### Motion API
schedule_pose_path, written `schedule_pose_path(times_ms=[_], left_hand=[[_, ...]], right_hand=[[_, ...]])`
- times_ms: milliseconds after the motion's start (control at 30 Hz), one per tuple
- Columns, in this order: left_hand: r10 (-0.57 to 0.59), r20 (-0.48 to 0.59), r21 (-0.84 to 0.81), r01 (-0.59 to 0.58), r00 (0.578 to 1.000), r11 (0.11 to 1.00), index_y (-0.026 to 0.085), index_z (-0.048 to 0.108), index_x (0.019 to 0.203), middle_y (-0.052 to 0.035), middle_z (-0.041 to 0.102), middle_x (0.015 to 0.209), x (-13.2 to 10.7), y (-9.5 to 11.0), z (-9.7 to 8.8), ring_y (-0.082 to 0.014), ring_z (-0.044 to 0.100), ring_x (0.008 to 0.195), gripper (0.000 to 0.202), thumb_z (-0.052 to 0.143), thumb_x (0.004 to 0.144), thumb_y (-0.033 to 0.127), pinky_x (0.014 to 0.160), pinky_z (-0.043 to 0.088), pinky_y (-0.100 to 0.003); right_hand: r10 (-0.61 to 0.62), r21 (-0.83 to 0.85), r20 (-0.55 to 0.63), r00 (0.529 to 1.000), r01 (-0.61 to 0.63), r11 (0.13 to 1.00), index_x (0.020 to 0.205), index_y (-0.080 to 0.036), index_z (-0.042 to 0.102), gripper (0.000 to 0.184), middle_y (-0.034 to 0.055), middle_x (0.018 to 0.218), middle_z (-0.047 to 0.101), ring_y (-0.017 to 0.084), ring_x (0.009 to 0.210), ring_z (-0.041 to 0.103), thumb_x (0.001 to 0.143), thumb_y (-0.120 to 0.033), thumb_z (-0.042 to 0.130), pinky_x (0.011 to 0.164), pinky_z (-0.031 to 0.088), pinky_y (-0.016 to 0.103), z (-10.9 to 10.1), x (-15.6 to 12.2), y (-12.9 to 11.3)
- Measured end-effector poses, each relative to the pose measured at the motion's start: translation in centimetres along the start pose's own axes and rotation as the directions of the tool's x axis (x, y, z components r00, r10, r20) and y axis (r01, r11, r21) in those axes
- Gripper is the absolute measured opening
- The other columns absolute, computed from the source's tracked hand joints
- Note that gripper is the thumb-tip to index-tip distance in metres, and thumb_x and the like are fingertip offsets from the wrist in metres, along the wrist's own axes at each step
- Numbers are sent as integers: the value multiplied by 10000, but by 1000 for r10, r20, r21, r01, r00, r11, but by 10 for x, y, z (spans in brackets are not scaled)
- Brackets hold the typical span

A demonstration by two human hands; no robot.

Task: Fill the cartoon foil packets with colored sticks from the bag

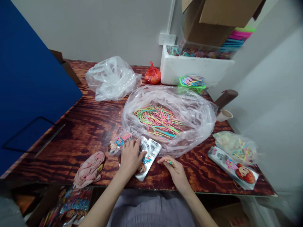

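Observation:
My left hand point(129, 156) lies flat, fingers spread, on a stack of small printed cartoon packets point(149, 153) near the table's front edge. My right hand point(174, 168) is beside it, fingers pinched on a few thin coloured sticks point(169, 162). Just beyond both hands a wide clear plastic bag point(196, 110) lies open with a heap of coloured sticks point(158, 121) inside. One filled packet point(119, 142) lies left of my left hand.
A pink cloth point(90, 168) lies at the front left. More packets point(234, 168) and a small bag of sticks point(236, 146) sit at the right. Behind are a crumpled clear bag point(111, 77), an orange bag point(152, 75), a white foam box point(194, 67), a green basket point(193, 83) and a paper cup point(224, 115).

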State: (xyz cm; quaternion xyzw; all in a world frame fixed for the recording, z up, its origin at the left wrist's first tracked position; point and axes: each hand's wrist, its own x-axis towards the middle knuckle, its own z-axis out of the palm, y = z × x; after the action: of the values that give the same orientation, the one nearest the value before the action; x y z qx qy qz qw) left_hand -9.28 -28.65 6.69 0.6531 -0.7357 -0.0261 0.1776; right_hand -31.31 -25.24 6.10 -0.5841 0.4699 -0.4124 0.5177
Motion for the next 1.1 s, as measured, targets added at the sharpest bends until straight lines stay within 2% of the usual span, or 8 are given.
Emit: schedule_pose_path(times_ms=[167,333,467,667,867,967,1033,1100], left_hand=[[-53,-23,-193,48,998,980,182,569,905,-69,597,903,13,-12,10,-252,562,893,87,582,869,260,771,435,-356],[49,-112,-266,-77,993,961,189,532,746,-42,569,793,14,-23,21,-206,555,785,228,471,953,261,707,416,-317],[95,-149,-173,-120,984,977,171,593,766,-61,589,779,14,-25,22,-208,567,765,334,381,995,290,686,428,-313],[130,-297,-233,-204,946,951,165,620,1164,-93,661,1079,12,-21,2,-207,607,996,291,394,991,221,848,458,-307],[-14,-260,-465,-112,966,878,187,669,1029,-61,663,957,4,-5,-20,-190,605,916,224,468,970,267,822,442,-295],[-38,-174,-593,-73,984,802,187,679,965,-54,656,931,0,4,-18,-182,596,898,214,487,960,280,810,432,-284],[-62,-105,-688,-27,993,725,181,682,905,-45,644,877,-1,9,-16,-172,590,850,224,493,955,291,776,427,-271],[-79,-37,-757,24,996,653,176,680,848,-35,628,826,-2,13,-15,-168,580,810,237,507,944,306,746,418,-263]], right_hand=[[-11,-7,5,1000,11,1000,870,-230,713,235,52,939,710,219,918,635,921,-353,519,849,444,299,2,4,-2],[-52,4,26,998,52,999,919,-218,713,222,47,947,710,209,931,636,931,-334,525,853,444,293,3,7,-3],[-78,8,36,996,78,997,930,-224,713,211,37,948,708,200,936,635,940,-311,521,859,439,286,4,9,-6],[-110,11,31,993,110,994,937,-233,715,211,31,944,707,195,934,636,947,-305,517,855,439,284,5,9,-9],[-90,28,-21,996,90,996,910,-225,727,186,35,950,719,198,931,640,922,-311,562,877,446,303,0,18,-12],[-52,291,-182,982,104,951,888,-221,708,128,36,941,727,205,945,648,878,-320,627,936,450,354,0,42,-27],[12,560,-218,976,115,820,880,-225,686,112,31,921,733,211,951,660,840,-328,673,973,451,403,5,63,-43],[56,744,-166,985,87,662,861,-229,670,120,21,908,737,214,967,669,801,-321,719,1004,445,437,12,82,-58]])
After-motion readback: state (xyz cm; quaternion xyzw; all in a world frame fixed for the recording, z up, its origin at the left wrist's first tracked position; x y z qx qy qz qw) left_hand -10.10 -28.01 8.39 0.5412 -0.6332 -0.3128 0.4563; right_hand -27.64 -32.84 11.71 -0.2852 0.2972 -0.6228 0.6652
